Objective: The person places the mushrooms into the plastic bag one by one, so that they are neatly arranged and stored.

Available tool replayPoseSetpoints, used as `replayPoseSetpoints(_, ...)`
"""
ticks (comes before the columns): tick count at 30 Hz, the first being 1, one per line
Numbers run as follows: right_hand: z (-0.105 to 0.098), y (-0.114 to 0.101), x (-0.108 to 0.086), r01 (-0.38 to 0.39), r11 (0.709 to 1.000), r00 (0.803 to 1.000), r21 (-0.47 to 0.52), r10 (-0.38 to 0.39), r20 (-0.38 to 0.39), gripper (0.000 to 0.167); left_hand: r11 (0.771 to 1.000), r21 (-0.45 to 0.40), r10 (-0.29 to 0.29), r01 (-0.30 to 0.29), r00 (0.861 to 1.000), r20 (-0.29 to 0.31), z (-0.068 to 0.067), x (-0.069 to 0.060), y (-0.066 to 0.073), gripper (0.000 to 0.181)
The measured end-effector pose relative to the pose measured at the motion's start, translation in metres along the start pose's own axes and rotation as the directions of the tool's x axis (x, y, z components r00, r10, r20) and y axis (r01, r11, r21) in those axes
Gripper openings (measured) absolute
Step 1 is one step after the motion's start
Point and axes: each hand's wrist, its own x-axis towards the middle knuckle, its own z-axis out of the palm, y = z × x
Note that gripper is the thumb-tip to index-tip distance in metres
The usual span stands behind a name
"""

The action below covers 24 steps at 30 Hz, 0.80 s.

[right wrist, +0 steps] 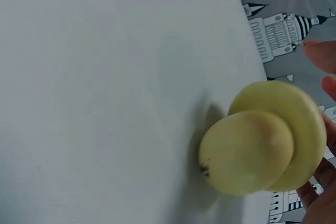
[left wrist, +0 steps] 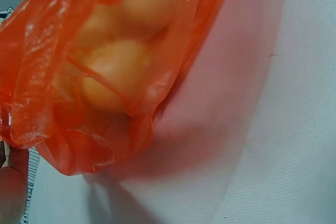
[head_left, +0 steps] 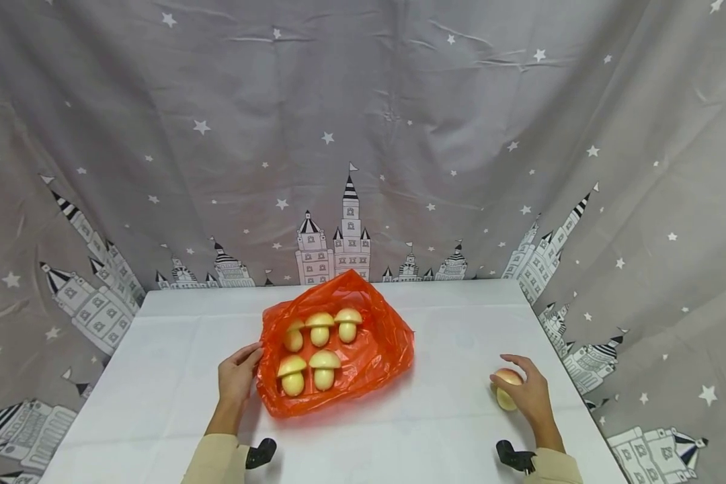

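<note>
An orange-red plastic bag (head_left: 369,383) lies with its mouth wide on the table, several pale yellow mushrooms (head_left: 323,363) inside it. At its left edge my left hand (head_left: 237,378) pinches the plastic; the left wrist view shows the bag (left wrist: 68,153) close up, with rounded mushroom shapes blurred through the film and only a bit of a finger. Off to the right, my right hand (head_left: 534,396) grips a single mushroom (right wrist: 244,153) by its cap. The stem's round end, with a dark spot, faces the right wrist camera.
A white table (head_left: 448,430) carries everything. Behind it and along the sides hangs a grey curtain (head_left: 399,134) printed with castles and stars. Black camera mounts (head_left: 260,454) sit at both wrists.
</note>
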Motion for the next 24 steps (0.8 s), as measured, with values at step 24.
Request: replayPoseSetpoints(24, 0.019, 0.027, -0.008, -0.119, 0.993, 0.993, 0.021, 0.119, -0.018, 0.047, 1.0, 0.022, -0.008, 0.008, 1.0, 0.0, 0.001, 0.001, -0.002, 0.037)
